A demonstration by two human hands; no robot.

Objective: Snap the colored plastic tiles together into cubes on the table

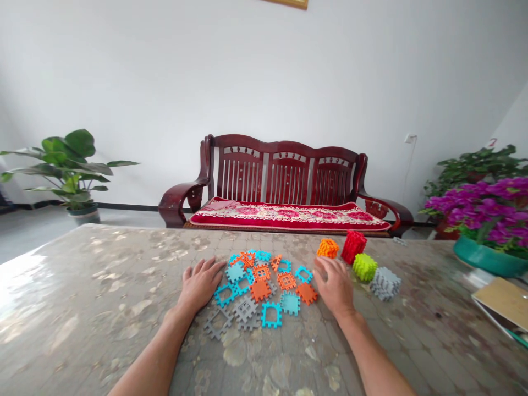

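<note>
- The left hand (201,283), fingers slightly spread, lies beside flat, notched plastic pieces in blue, orange and gray (260,290), strewn mid-table.
- The right hand (336,287) curves loosely at their opposite edge, thumb apart.
- Near it on the floral-patterned table (124,324): orange (328,248), red, lime-green and gray knobbly plastic blocks.

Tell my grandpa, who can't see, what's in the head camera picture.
A person's left hand and right hand are on either side of flat, notched blue, orange and gray pieces on a patterned table. Orange, red, green and gray blocks stand near the right hand; behind the table is a dark red bench.
</note>
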